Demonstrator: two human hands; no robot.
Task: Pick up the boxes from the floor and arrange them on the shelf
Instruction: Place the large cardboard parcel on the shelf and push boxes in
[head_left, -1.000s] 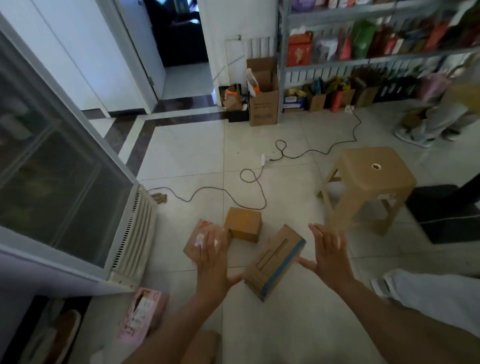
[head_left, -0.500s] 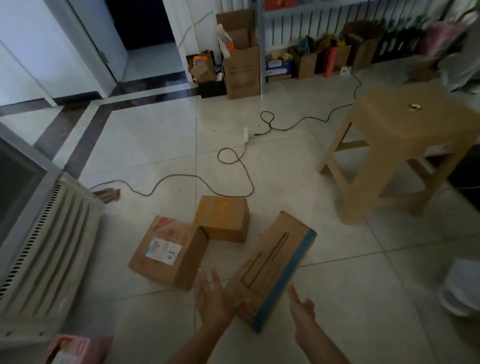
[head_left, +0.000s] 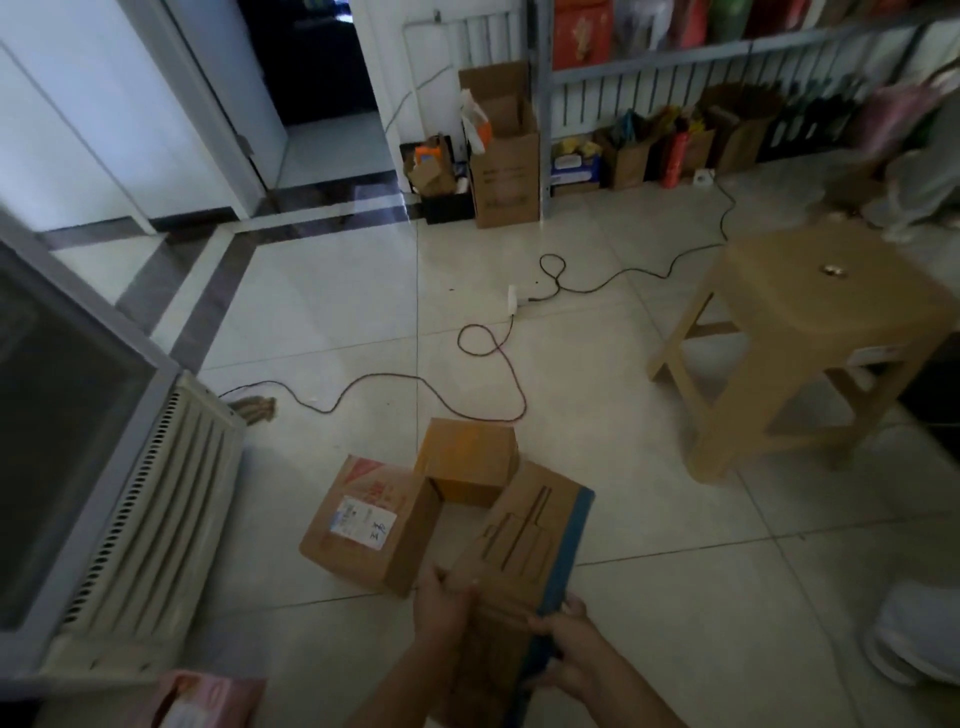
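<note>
While 2 other cardboard boxes lie on the tiled floor (head_left: 675, 597), the long box with the blue edge (head_left: 524, 551) is clasped at its near end by both hands. The left hand (head_left: 441, 605) presses its left side, fingers wrapped over the top face; the right hand (head_left: 569, 647) is clamped on the blue edge, thumb on top. The far end of this box touches the small plain box (head_left: 467, 457), which sits just beside the labelled box (head_left: 371, 525) with a white sticker. A black cable (head_left: 467, 384) snakes across the tiles behind them. To the right stands a tan plastic stool (head_left: 810, 332). Along the far wall, the metal shelf (head_left: 727, 52) holds packaged goods, well apart from the 3 boxes.
</note>
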